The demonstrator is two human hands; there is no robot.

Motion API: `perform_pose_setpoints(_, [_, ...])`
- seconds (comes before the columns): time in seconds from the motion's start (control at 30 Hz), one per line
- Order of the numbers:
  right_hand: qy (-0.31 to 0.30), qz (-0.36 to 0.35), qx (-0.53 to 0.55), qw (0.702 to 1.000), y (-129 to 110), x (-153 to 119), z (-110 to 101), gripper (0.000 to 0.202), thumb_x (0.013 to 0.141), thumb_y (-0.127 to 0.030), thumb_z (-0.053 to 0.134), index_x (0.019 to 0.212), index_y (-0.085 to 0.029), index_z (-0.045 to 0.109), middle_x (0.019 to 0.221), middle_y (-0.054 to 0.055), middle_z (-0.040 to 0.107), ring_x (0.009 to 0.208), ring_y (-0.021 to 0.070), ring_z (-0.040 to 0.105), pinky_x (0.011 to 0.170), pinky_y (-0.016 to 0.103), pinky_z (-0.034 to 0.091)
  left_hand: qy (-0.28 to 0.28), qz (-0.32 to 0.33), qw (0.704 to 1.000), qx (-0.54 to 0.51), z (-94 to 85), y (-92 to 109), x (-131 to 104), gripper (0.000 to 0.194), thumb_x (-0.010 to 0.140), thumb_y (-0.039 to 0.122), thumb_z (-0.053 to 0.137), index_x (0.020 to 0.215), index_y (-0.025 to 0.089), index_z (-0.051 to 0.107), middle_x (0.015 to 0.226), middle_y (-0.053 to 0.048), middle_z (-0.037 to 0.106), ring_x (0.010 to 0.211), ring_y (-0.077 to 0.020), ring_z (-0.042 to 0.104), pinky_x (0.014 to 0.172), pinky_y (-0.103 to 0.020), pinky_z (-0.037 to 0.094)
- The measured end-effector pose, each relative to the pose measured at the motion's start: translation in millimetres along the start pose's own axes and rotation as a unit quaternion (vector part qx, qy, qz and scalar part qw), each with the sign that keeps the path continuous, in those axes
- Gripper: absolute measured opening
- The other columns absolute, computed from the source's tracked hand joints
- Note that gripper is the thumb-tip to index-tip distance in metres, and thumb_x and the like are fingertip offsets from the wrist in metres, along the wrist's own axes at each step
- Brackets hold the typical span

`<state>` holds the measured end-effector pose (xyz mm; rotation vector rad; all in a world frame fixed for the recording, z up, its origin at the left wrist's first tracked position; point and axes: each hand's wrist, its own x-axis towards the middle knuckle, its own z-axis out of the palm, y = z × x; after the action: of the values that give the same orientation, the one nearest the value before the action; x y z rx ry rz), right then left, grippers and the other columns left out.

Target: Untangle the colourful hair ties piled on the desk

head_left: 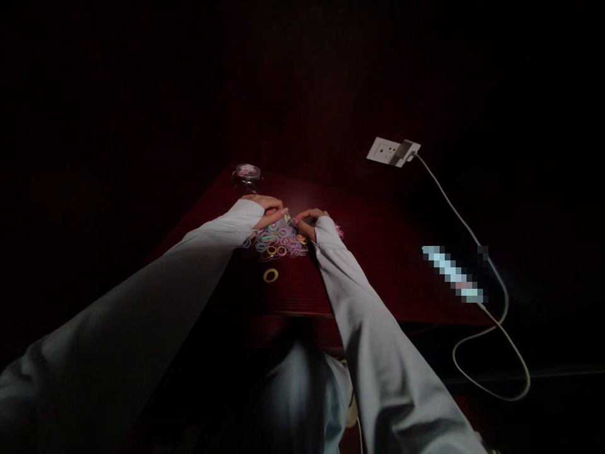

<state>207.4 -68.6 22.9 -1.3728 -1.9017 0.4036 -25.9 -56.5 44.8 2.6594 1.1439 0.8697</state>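
Note:
A heap of small pastel hair ties (282,238) lies on the dark red table in front of me, mixed purple, green, pink and yellow. Over its far left side is my left hand (270,208), fingers bent and thumb against the fingertips. Opposite it, at the heap's right side, my right hand (309,221) has its fingers curled together in a pinch. Between the two sets of fingertips something small and pale shows, too small to make out. One yellow hair tie (271,275) rests apart, nearer to me.
A round clear jar (247,176) with a pinkish top stands at the table's far left. On the wall a white socket (385,152) holds a charger (407,150); its white cable (454,205) runs to a blurred-out device (451,272) on the right. The table (302,302) is dimly lit.

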Motion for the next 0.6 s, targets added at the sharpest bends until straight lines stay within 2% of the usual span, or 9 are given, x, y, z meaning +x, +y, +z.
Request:
perform_pose_setpoints(0.17, [0.060,0.014,0.065,0.996,1,6,6,0.015,0.085,-0.035,0.080,0.077,-0.023,0.076,0.090,0.003,0.077,0.097,0.0243,0.068,0.105,0.045,0.047,0.011,0.015,1.000,-0.011,-0.1,3,-2,0.040,0.105,0.052,0.048,0.091,0.022,0.071,0.080,-0.001,0.069,0.076,-0.0172,0.062,0.070,-0.028,0.039])
perform_pose_setpoints(0.33, [0.054,0.022,0.138,0.989,6,8,8,0.022,0.084,-0.044,0.081,0.079,-0.023,0.076,0.087,0.004,0.075,0.090,0.0231,0.067,0.087,0.037,0.054,0.010,0.051,0.998,-0.039,7.3,0,-1,0.034,0.100,0.052,0.058,0.109,0.024,0.076,0.083,0.000,0.068,0.076,-0.0162,0.062,0.069,-0.026,0.040])
perform_pose_setpoints(0.6, [0.049,0.028,0.211,0.976,16,13,20,0.044,0.075,-0.067,0.083,0.077,-0.024,0.073,0.079,0.002,0.071,0.075,0.0188,0.062,0.070,0.032,0.049,0.009,0.069,0.997,-0.039,12.0,-6,2,0.036,0.104,0.050,0.053,0.102,0.023,0.078,0.081,-0.001,0.067,0.080,-0.0175,0.064,0.071,-0.027,0.042])
